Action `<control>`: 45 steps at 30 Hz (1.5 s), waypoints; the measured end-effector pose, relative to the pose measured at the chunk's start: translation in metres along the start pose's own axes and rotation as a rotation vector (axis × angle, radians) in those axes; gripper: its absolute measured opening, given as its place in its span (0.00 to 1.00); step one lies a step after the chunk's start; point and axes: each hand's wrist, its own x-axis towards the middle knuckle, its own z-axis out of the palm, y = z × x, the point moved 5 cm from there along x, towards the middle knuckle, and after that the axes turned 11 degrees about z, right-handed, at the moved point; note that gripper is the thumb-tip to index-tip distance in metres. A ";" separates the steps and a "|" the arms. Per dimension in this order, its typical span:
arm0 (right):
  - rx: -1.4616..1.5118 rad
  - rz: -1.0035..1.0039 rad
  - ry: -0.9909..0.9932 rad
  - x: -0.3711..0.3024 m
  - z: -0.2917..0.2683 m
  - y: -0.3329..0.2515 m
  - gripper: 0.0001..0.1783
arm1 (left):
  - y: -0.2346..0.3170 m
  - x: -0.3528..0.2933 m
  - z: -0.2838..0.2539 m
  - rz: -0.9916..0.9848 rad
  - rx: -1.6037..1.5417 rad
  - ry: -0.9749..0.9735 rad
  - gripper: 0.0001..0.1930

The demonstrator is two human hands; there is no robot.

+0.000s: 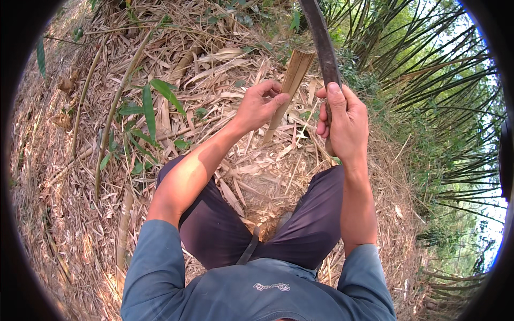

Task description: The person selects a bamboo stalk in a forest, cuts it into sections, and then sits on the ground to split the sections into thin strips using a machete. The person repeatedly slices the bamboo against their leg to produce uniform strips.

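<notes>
My left hand [259, 107] pinches a split piece of bamboo [296, 73] between thumb and fingers, partway along its length. The bamboo stands tilted, its broad upper end leaning away to the right and its narrow lower end close to the leaf-covered ground. In my right hand [348, 120] is a machete [322, 45], with fingers wrapped round its handle and the thumb along it. Its long, dark, slightly curved blade points up and away, past the top edge of the view. Blade and bamboo are side by side with a small gap between them.
Dry bamboo leaves [214, 69] cover the sloping ground. A green-leaved shoot [149, 109] and thin upright stems [120, 101] stand at left. Dense bamboo stalks [455, 117] rise at right. My bent knees [316, 208] flank the space below my hands; a dark strap [249, 249] hangs at my waist.
</notes>
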 end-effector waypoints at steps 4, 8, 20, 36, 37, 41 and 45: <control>-0.009 -0.003 0.017 0.002 0.000 -0.001 0.28 | 0.000 -0.001 0.003 -0.089 0.009 -0.058 0.08; -0.013 0.003 0.021 0.006 -0.001 0.001 0.28 | 0.000 -0.001 0.005 -0.095 0.005 -0.057 0.08; -0.253 0.130 -0.009 0.011 -0.017 -0.008 0.25 | 0.006 0.007 0.003 0.024 0.114 -0.016 0.12; -0.479 0.294 -0.062 0.019 -0.002 0.079 0.20 | 0.126 0.089 0.003 0.731 0.677 0.164 0.11; -0.493 0.286 -0.069 0.019 0.000 0.081 0.20 | 0.111 0.081 0.007 0.797 0.720 0.232 0.15; -0.513 0.277 -0.083 0.018 0.014 0.114 0.21 | 0.084 0.067 0.017 0.487 0.677 0.268 0.19; -0.446 0.422 -0.101 0.010 0.027 0.121 0.21 | 0.079 0.062 0.012 0.411 0.527 0.426 0.24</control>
